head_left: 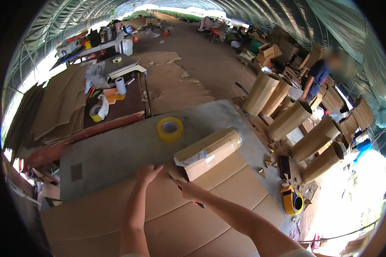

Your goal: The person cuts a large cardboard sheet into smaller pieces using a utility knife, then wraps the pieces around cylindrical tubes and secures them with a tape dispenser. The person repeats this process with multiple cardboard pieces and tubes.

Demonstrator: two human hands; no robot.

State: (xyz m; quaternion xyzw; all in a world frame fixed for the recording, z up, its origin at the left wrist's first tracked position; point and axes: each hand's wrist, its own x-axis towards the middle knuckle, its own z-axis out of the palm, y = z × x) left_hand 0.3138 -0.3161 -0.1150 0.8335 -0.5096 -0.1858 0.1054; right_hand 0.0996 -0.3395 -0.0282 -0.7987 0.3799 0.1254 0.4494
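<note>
A large flat cardboard sheet (180, 225) with crease lines covers the near part of the grey table (116, 147). At the sheet's far edge is my left hand (147, 174), fingers curled against it and thumb stretched out to the right. My right hand (188, 192) is closed around a slim dark knife (173, 179), whose tip points away and left, just over the cardboard. Beyond it lies a long folded cardboard bundle (210, 150) with a white label and clear wrap. Left of that bundle, a roll of yellow tape (170, 128) lies flat.
Several upright cardboard tubes (289, 119) stand past the table's right edge, near a person (316, 77) in dark clothes. A yellow tape dispenser (291, 201) sits at the right. At the left are stacked cardboard sheets (55, 107) and a side table (116, 113) with tape rolls.
</note>
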